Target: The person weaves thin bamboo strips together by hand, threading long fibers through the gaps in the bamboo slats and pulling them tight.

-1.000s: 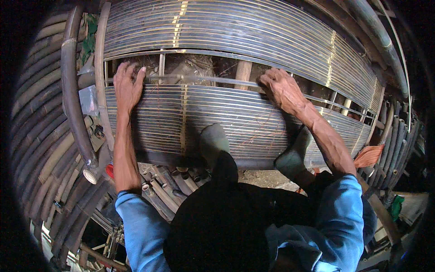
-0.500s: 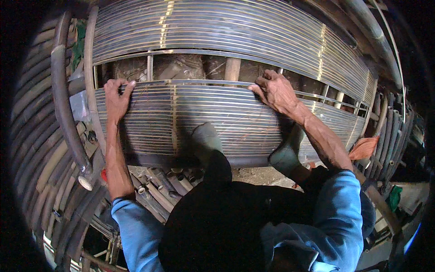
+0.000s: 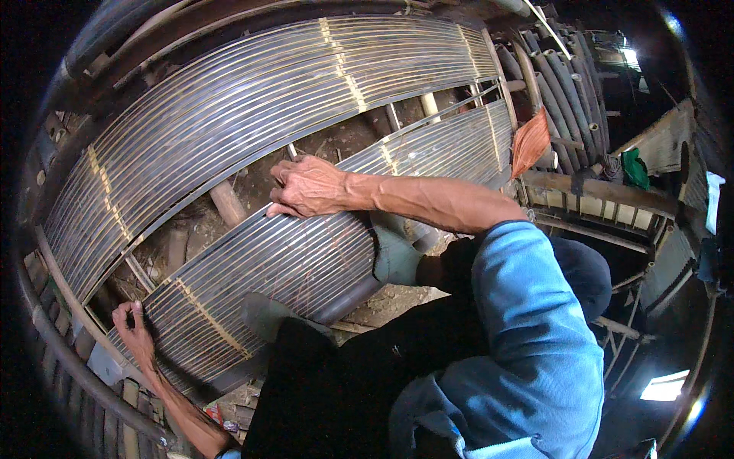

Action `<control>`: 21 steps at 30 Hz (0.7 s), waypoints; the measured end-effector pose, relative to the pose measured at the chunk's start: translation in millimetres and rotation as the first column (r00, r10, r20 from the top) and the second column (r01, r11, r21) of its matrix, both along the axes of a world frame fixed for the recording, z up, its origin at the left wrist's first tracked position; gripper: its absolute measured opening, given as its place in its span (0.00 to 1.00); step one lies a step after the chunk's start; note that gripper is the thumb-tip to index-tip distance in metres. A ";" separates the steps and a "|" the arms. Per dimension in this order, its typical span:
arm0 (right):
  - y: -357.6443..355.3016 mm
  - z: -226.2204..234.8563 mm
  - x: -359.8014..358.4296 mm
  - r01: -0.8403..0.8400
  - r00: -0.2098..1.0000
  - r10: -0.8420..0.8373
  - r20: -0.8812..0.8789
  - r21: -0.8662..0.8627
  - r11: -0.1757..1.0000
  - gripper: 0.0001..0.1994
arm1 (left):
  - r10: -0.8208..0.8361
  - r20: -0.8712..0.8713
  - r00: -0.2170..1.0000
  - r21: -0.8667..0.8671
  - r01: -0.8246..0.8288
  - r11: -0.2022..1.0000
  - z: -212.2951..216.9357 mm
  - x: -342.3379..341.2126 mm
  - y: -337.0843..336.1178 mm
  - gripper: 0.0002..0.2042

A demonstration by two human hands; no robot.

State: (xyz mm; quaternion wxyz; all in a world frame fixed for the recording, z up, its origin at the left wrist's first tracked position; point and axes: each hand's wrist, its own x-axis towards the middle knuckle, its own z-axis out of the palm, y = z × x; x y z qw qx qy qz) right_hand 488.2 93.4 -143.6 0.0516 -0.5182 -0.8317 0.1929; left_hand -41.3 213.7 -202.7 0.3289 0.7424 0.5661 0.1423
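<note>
A wide, low frame of long, narrow dark slats with pale gaps lies before me, split into a far panel (image 3: 252, 99) and a near panel (image 3: 245, 283). Between them runs an open gap, crossed by short bars. Along the near panel's far edge lies a dark slat (image 3: 229, 231). My left hand (image 3: 134, 333) is at its left end, fingers curled at the edge and thumb raised beside them. Further right, my right hand (image 3: 310, 187) pinches the same edge, thumb on the near side and fingers bent. The fingertips' undersides are hidden.
My feet in grey-green footwear (image 3: 397, 256) rest at the near panel. An orange-brown flap (image 3: 530, 144) hangs at the frame's right end. Dark poles (image 3: 562, 99) stand stacked beyond it. A green cloth (image 3: 634, 168) lies further right, near a thick rail (image 3: 604, 191).
The view has swung to the right, so the frame now slants across it and more of the right side shows. Both hands stay along the same slat edge.
</note>
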 end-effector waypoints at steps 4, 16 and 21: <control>-5.3 3.4 -9.4 -0.020 0.994 0.026 0.110 -0.059 0.998 0.26 | -0.041 0.027 0.999 0.070 0.039 0.997 -4.7 4.5 0.8 0.12; -3.1 -17.9 11.4 0.280 0.924 -0.292 -0.247 -0.085 0.956 0.23 | -0.130 -0.135 0.982 0.260 0.162 0.952 1.2 53.6 -0.6 0.21; -11.0 0.4 93.5 0.443 0.892 -0.413 -0.185 0.174 0.879 0.17 | -0.217 -0.317 0.923 0.474 0.352 0.807 36.0 154.7 -29.3 0.25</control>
